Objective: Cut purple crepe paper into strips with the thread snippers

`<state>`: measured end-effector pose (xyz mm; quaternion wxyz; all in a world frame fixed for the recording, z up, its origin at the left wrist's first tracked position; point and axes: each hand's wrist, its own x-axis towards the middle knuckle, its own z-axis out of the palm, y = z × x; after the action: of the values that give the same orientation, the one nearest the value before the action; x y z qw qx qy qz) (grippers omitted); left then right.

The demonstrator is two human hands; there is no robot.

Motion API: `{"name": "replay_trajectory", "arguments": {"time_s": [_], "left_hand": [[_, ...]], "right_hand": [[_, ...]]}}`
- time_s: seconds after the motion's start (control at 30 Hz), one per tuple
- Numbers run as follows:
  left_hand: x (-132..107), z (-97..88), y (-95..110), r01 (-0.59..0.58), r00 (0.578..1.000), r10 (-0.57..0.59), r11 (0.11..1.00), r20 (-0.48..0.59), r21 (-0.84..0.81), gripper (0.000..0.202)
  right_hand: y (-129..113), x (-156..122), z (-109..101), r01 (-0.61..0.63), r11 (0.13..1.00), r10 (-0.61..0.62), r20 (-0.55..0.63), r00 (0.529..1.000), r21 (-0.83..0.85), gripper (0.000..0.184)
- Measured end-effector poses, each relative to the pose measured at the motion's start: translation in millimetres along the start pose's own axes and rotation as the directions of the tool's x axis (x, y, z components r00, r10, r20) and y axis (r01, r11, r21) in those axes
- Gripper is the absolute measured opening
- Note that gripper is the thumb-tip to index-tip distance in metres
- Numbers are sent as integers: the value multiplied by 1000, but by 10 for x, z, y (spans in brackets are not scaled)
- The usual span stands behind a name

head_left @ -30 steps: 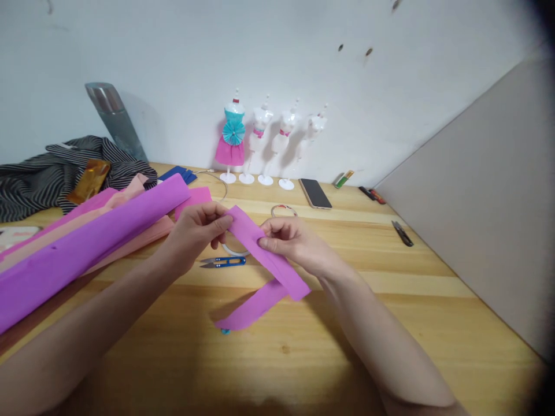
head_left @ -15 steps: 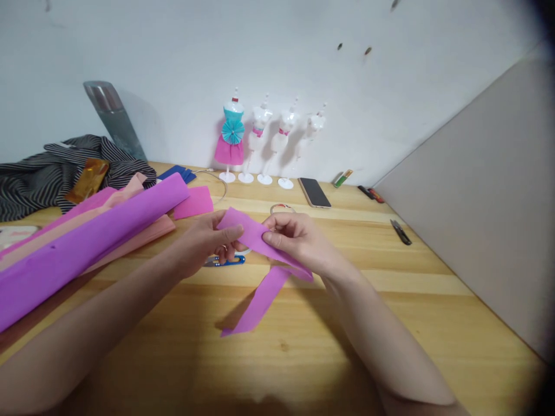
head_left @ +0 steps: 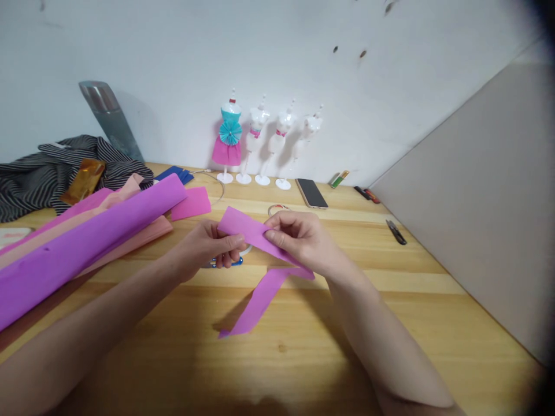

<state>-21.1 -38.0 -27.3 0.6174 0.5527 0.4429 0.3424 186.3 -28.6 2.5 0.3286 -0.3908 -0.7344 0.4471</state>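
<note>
A long strip of purple crepe paper [head_left: 261,300] stretches between my hands, its loose tail bending back and hanging down to the wooden table [head_left: 286,370]. My left hand [head_left: 217,242] pinches the strip near its upper left end, thumb on top. Further along, my right hand [head_left: 299,236] grips the same strip between thumb and fingers. Blue thread snips [head_left: 236,262] lie beneath my left hand and are partly hidden by it. Behind the strip, part of a white ring-shaped object [head_left: 246,250] shows. A thin round band [head_left: 277,209] rests just beyond my right hand.
Rolled purple paper [head_left: 95,237], peach and pink sheets lie at left beside striped cloth [head_left: 26,182] and a bottle [head_left: 110,118]. Several small dress forms, one in a pink skirt [head_left: 226,153], stand along the wall. A phone [head_left: 311,193] and black snips [head_left: 396,233] lie right.
My left hand has shifted slightly down, and more of the strip's upper end shows above its thumb. It now covers more of the blue snips. The view has moved a little.
</note>
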Motion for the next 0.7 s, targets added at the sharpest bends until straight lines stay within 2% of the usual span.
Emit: {"name": "replay_trajectory", "arguments": {"time_s": [0.2, 0.33, 0.5, 0.7], "left_hand": [[-29, 77, 7, -33, 996, 31, 999, 80, 19, 26], [-39, 135, -43, -40, 998, 41, 999, 46, -30, 26], [-20, 126, -116, -38, 998, 38, 999, 46, -16, 32], [-37, 136, -66, -25, 998, 29, 995, 48, -92, 29]], "right_hand": [[22, -15, 21, 35, 999, -35, -4, 999, 6, 15], [37, -11, 60, 41, 999, -42, 17, 999, 27, 14], [24, -4, 33, 42, 999, -42, -24, 999, -2, 17], [39, 5, 10, 31, 999, -32, -25, 999, -37, 19]]}}
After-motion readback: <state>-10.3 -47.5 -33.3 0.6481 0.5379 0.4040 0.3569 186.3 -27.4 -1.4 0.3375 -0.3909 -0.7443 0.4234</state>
